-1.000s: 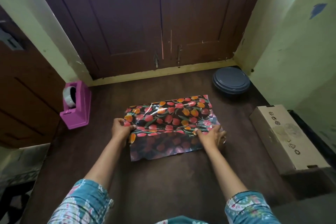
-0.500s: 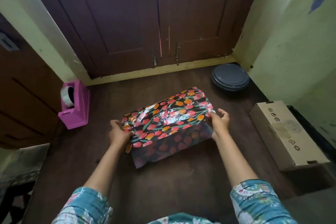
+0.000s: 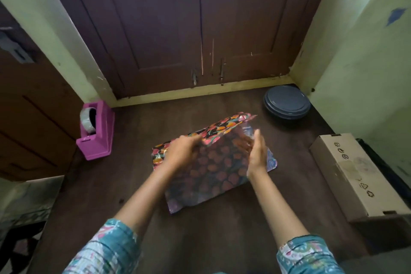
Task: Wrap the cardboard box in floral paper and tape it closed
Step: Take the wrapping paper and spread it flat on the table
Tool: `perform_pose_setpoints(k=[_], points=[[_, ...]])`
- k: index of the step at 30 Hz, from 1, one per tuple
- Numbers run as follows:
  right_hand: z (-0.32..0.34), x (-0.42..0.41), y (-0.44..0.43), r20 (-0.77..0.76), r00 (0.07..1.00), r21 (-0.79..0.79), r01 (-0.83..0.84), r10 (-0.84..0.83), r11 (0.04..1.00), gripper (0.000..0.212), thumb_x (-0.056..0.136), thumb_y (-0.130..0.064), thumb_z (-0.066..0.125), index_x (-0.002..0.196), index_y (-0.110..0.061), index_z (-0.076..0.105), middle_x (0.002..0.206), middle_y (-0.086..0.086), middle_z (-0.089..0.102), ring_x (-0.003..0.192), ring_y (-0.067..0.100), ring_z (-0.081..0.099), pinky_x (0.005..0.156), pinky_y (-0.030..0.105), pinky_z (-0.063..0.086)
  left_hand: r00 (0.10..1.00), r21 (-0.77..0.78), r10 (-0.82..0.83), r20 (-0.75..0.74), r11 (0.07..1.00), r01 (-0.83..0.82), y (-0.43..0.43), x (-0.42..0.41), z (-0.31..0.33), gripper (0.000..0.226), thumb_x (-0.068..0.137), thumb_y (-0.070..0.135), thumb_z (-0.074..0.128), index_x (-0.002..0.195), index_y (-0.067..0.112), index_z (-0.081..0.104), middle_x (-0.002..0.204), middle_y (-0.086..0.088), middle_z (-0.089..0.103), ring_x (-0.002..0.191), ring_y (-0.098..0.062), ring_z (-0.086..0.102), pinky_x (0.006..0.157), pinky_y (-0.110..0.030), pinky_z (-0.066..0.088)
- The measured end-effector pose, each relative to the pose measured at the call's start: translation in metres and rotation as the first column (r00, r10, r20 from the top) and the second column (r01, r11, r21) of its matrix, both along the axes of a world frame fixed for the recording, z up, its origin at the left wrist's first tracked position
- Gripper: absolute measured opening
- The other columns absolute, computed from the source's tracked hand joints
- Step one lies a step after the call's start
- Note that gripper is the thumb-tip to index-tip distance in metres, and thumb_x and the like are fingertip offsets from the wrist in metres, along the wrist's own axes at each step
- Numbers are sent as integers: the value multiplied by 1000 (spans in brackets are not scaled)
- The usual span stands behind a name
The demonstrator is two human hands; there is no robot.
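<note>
The floral paper (image 3: 213, 176) lies folded on the dark brown surface (image 3: 222, 240) in front of the person, its pale underside up. The left hand (image 3: 184, 151) curls over the paper's upper layer and seems to pinch it, likely to peel the sheet open. The right hand (image 3: 256, 151) stands edge-on with straight fingers held together against the lifted flap; motion blur hides whether its thumb grips. The cardboard box (image 3: 360, 176) sits well apart on the right, not yet on the paper. A pink tape dispenser (image 3: 97, 131) waits at the left, probably for sealing.
</note>
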State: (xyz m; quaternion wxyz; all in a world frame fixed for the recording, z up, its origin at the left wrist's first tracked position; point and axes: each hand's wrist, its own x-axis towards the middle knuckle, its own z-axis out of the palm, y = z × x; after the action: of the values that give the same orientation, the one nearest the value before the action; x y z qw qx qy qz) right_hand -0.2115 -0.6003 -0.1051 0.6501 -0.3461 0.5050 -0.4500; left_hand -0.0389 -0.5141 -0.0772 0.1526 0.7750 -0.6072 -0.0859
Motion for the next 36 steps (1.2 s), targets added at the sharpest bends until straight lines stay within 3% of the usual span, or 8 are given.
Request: perform_pose_setpoints(k=[5, 10, 13, 19, 22, 25, 33, 36], points=[[-38, -4, 34, -824, 528, -205, -616, 205, 760, 42, 96, -34, 42, 128, -9, 53, 132, 13, 54, 122, 30, 49, 97, 31, 36, 967, 96, -146, -208, 981, 169, -33, 31, 65, 27, 82, 8, 57, 107, 15, 67, 107, -7, 69, 102, -26, 63, 84, -36, 50], [-57, -9, 46, -975, -120, 190, -888, 188, 418, 80, 76, -60, 14, 148, -26, 24, 156, 8, 19, 143, 30, 19, 113, 47, 15, 998, 124, -47, -40, 991, 51, -69, 51, 94, 27, 83, 14, 61, 108, 23, 68, 109, -4, 67, 102, -26, 61, 80, -32, 47], [-53, -10, 55, -974, -138, 204, -883, 181, 424, 80, 68, -57, 21, 132, -22, 53, 140, 14, 48, 125, 39, 47, 95, 60, 36, 993, 25, 72, 98, 997, -75, -81, 62, 102, 27, 83, 17, 58, 108, 26, 67, 112, -5, 67, 106, -30, 59, 79, -33, 46], [-44, -22, 57, -947, -273, 317, -881, 170, 352, 101, 57, -72, 7, 147, -29, 26, 157, 6, 16, 143, 29, 19, 110, 53, 20, 963, -187, 212, 167, 966, -180, -105, 96, 103, 25, 87, 18, 52, 106, 22, 66, 110, -12, 67, 102, -37, 60, 77, -38, 46], [-45, -23, 58, -980, -199, 192, -904, 22, 381, 66, 64, -72, 32, 92, -28, 72, 99, 6, 69, 86, 28, 67, 72, 44, 54, 964, -210, 223, 148, 959, -189, -120, 105, 93, 28, 85, 19, 54, 112, 24, 61, 107, -12, 68, 98, -37, 61, 76, -38, 47], [-42, -13, 58, -995, -95, 74, -904, -29, 421, 49, 69, -62, 39, 50, -24, 62, 57, -6, 58, 58, 16, 59, 68, 27, 44, 966, -219, 183, 181, 965, -142, -129, 104, 76, 44, 84, 18, 57, 126, 27, 51, 113, -9, 66, 104, -31, 59, 86, -38, 42], [-54, 0, 65, -957, -209, 282, -825, 200, 490, 74, 79, -73, 23, 124, -27, 59, 129, 8, 59, 116, 28, 58, 91, 47, 47, 960, -519, 30, 280, 846, 124, -74, 42, -12, 30, 74, 10, 58, 103, 12, 63, 102, -12, 62, 93, -28, 50, 82, -39, 32], [-59, -6, 60, -955, -166, 256, -877, 245, 407, 102, 65, -88, -3, 149, -32, 15, 157, 5, -1, 145, 27, 0, 111, 42, -5, 963, -298, -115, 242, 936, 187, -44, 24, -52, 25, 79, 23, 50, 101, 18, 61, 103, -9, 61, 92, -30, 60, 81, -36, 36]])
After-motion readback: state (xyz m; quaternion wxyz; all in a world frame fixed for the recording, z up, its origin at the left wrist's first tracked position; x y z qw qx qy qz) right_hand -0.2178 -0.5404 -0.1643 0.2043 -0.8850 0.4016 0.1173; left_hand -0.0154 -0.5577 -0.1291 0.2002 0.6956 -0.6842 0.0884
